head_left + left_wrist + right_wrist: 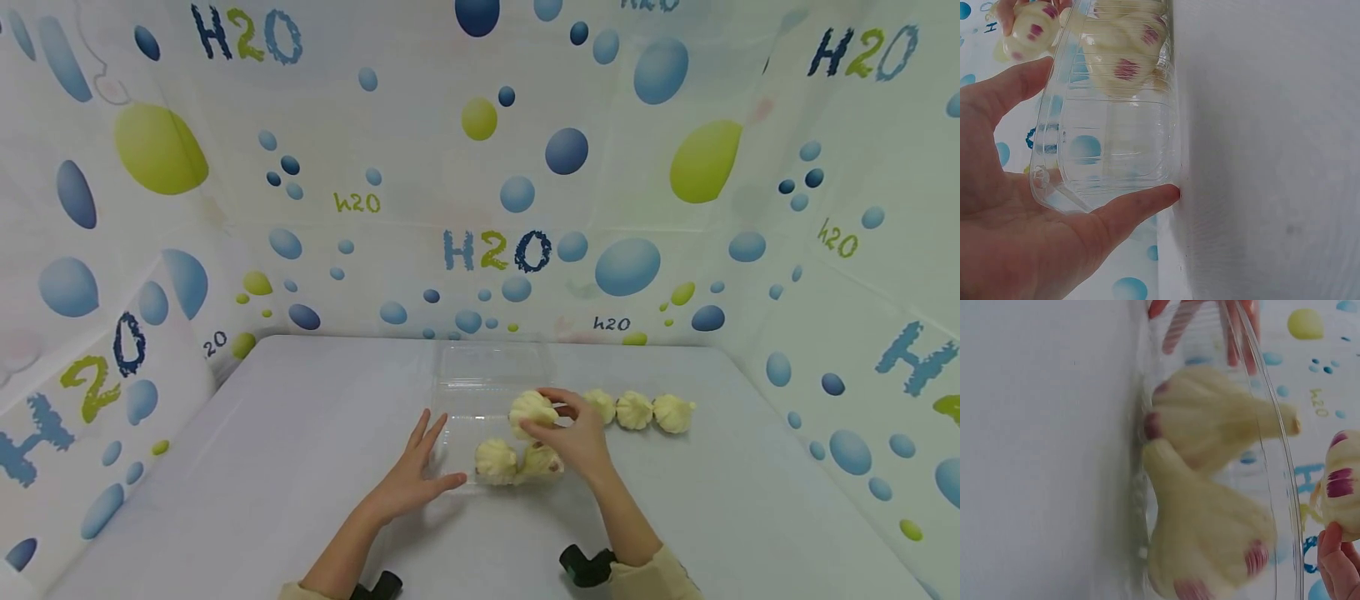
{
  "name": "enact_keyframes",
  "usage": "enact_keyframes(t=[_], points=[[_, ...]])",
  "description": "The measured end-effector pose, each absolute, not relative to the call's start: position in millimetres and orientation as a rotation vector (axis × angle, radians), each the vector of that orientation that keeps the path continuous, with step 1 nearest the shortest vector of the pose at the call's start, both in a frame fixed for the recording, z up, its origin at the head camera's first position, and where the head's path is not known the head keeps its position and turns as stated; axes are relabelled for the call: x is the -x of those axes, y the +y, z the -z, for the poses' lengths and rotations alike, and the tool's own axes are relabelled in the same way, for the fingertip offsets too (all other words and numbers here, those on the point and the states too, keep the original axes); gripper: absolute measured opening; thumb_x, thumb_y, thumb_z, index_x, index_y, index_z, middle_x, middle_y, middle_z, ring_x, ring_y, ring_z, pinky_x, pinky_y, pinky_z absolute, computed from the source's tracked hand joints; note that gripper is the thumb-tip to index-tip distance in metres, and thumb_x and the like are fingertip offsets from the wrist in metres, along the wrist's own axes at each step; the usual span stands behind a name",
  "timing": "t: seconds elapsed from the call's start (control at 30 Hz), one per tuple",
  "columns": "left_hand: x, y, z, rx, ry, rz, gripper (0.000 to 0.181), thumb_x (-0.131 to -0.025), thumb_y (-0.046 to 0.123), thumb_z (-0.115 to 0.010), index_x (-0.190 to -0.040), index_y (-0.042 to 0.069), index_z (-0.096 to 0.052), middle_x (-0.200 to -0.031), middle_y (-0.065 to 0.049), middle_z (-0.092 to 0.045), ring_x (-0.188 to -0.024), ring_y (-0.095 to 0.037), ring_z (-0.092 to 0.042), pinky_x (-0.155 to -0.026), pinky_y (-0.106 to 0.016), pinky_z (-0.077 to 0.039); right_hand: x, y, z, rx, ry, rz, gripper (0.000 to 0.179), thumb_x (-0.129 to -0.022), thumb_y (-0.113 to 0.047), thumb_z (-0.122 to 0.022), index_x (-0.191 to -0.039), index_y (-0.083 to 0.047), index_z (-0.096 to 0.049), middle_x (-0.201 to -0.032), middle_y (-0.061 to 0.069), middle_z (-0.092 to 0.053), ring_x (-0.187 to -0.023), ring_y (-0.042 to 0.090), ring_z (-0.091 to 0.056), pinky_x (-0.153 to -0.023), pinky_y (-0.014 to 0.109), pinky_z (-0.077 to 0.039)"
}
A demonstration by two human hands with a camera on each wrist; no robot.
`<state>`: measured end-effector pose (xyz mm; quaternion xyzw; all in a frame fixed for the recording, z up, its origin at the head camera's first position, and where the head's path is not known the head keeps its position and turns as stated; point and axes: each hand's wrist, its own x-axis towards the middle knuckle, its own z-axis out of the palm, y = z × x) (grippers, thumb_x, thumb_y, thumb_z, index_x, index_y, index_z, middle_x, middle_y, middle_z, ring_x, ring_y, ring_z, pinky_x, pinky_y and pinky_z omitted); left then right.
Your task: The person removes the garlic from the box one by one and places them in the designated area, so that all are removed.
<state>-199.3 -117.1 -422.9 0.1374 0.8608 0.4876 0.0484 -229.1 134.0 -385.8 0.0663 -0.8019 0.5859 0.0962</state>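
Observation:
A clear plastic clamshell box [459, 446] stands on the table with its lid [491, 364] folded back. Inside, along the near side, lie two garlic bulbs, one on the left [495, 461] and one on the right [542, 463]. My right hand [583, 440] pinches a third garlic bulb [531, 412] over the box; purple patches mark its skin in the right wrist view. At the box's left end, my left hand [408, 482] has its fingers spread and straight, and the left wrist view shows thumb [1141, 209] and fingers around that end.
Three more garlic bulbs stand in a row on the right of the box: a near one [600, 405], a middle one [634, 410] and an outer one [673, 413]. A patterned sheet [420, 167] walls the white table [315, 417] at back and sides.

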Motion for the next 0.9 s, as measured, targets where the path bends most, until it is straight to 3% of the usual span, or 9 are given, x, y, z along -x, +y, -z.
enact_keyframes(t=[0.27, 0.47, 0.9], points=[[199.8, -117.9, 425.7, -0.403, 2.609, -1.495, 0.088, -0.080, 0.030, -0.070, -0.148, 0.019, -0.016, -0.153, -0.009, 0.007, -0.133, -0.040, -0.018, -0.099, -0.055, -0.029, 228.8, 159.5, 382.5, -0.172, -2.355, -1.694, 0.047, -0.065, -0.016, -0.083, -0.109, -0.007, -0.067, -0.112, 0.008, -0.059, -0.086, 0.019, -0.054, -0.067, 0.024, -0.049], [199.3, -117.5, 423.6, -0.425, 2.625, -1.486, 0.087, -0.080, 0.028, -0.071, -0.148, 0.018, -0.017, -0.152, -0.014, 0.005, -0.132, -0.043, -0.021, -0.097, -0.057, -0.031, 228.2, 174.4, 382.6, -0.116, -2.340, -1.663, 0.048, -0.064, -0.016, -0.084, -0.108, -0.006, -0.067, -0.110, 0.008, -0.060, -0.083, 0.018, -0.054, -0.060, 0.021, -0.049], [200.3, -118.2, 426.2, -0.426, 2.623, -1.493, 0.085, -0.080, 0.030, -0.070, -0.147, 0.019, -0.019, -0.152, -0.014, 0.006, -0.131, -0.042, -0.023, -0.098, -0.055, -0.030, 226.0, 196.6, 384.2, -0.020, -2.382, -1.577, 0.052, -0.066, -0.023, -0.083, -0.111, -0.006, -0.065, -0.111, 0.009, -0.059, -0.084, 0.015, -0.051, -0.062, 0.017, -0.046]])
